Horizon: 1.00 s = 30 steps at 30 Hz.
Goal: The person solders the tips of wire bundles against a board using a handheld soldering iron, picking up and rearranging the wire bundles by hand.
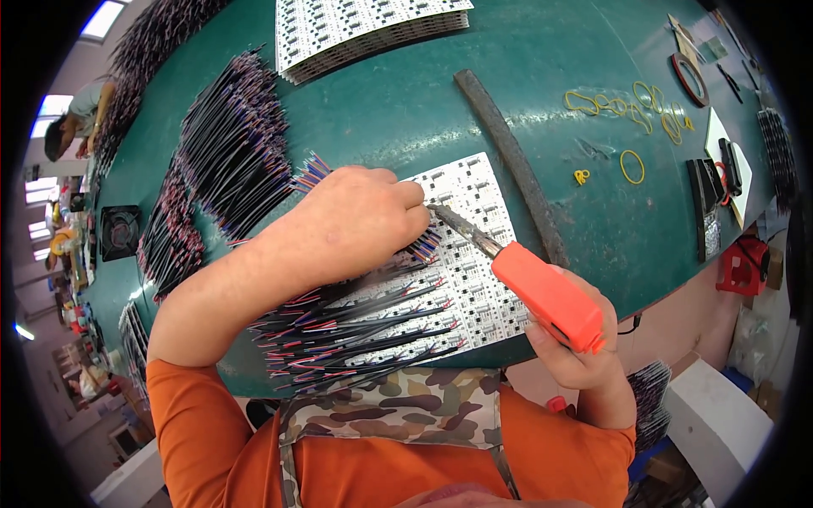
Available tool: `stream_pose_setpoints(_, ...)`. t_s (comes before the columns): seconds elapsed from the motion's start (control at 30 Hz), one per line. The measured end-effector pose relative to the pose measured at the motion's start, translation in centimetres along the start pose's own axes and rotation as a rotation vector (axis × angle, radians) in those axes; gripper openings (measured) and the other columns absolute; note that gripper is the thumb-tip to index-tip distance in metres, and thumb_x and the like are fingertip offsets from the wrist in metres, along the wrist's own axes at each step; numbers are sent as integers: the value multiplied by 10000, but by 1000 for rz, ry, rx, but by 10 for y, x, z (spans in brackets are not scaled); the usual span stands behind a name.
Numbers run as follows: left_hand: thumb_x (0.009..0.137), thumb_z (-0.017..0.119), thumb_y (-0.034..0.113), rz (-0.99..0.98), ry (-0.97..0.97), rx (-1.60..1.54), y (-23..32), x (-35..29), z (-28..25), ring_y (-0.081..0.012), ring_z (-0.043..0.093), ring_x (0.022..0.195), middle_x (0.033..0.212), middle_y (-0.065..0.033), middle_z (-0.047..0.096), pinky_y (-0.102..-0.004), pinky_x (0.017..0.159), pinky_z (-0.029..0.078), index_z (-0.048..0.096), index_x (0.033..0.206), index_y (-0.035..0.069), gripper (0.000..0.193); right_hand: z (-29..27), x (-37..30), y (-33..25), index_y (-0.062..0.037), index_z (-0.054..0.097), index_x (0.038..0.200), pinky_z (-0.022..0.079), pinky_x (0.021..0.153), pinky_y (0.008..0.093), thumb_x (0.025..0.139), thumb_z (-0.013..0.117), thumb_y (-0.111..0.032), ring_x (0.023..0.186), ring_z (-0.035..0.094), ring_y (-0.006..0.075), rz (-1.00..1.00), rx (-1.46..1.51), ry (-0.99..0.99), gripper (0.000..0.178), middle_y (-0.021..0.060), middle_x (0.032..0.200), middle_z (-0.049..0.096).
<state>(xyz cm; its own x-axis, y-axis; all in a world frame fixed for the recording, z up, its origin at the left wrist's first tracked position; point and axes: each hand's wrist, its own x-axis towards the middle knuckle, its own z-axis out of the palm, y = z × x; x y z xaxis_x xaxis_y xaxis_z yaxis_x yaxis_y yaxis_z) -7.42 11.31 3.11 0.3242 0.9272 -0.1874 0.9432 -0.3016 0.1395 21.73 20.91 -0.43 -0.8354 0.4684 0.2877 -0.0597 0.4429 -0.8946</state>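
Observation:
A white circuit board panel point(487, 288) lies on the green table in front of me, printed with rows of small parts. Above its far left part is my left hand point(368, 212), closed around a bunch of thin wires point(313, 173) whose coloured ends stick out on both sides of the fist. My right hand point(580, 360) grips a red soldering iron point(550, 296) from the right. Its dark tip comes close to my left fingertips, over the panel; whether it touches a wire, I cannot tell. Black cables point(373, 326) with stripped red and white ends lie in rows across the panel's near left part.
Heaps of black wires point(233, 152) cover the table's left side. A stack of white circuit panels point(373, 38) stands at the far edge. Beyond my panel lie a dark bar point(508, 152) and yellow bands point(631, 165). A black stand point(703, 207) sits right.

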Motion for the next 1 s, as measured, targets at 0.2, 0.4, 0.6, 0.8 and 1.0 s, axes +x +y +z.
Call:
stream_pose_setpoints(0.2, 805, 563, 125, -15, -32, 21, 4, 3, -5, -265, 628, 813, 838, -77, 597, -392, 708, 534, 620, 850, 54, 102, -6, -9, 2, 103, 535, 1256, 549, 802, 334, 776, 729, 15, 899, 704, 287, 78, 77, 16, 525, 211, 1149, 663)
stream_pose_setpoints(0.4, 765, 626, 53, -120, 33, -114, 2, -5, -4, -301, 621, 842, 849, -90, 591, -406, 727, 518, 679, 1046, 57, 286, -11, -24, 4, 66, 566, 1234, 526, 871, 349, 785, 724, -6, 990, 680, 296, 155, 81, 62, 481, 214, 1200, 635)
stream_pose_setpoints(0.6, 736, 734, 6, -221, 341, -219, -1, -18, -21, -292, 578, 710, 794, -78, 546, -368, 627, 467, 688, 1079, 76, 352, -15, -38, 6, 26, 587, 1219, 513, 900, 382, 778, 713, 7, 1048, 658, 324, 173, 90, 50, 459, 217, 1229, 613)
stream_pose_setpoints(0.8, 794, 775, 107, -278, 461, -291, 2, -21, -32, -271, 581, 684, 786, -101, 590, -345, 616, 461, 653, 994, 27, 247, -11, -36, 1, 51, 610, 1179, 504, 748, 320, 820, 673, -6, 849, 630, 214, 153, 78, 115, 369, 179, 1097, 664)
stream_pose_setpoints(1.0, 854, 730, 113, -312, 180, -656, -2, -23, 4, -266, 590, 741, 868, -118, 617, -332, 709, 485, 646, 997, 15, 192, -9, -36, -2, 75, 621, 1154, 493, 607, 255, 876, 642, -34, 673, 601, 106, 164, 128, 142, 299, 148, 999, 701)
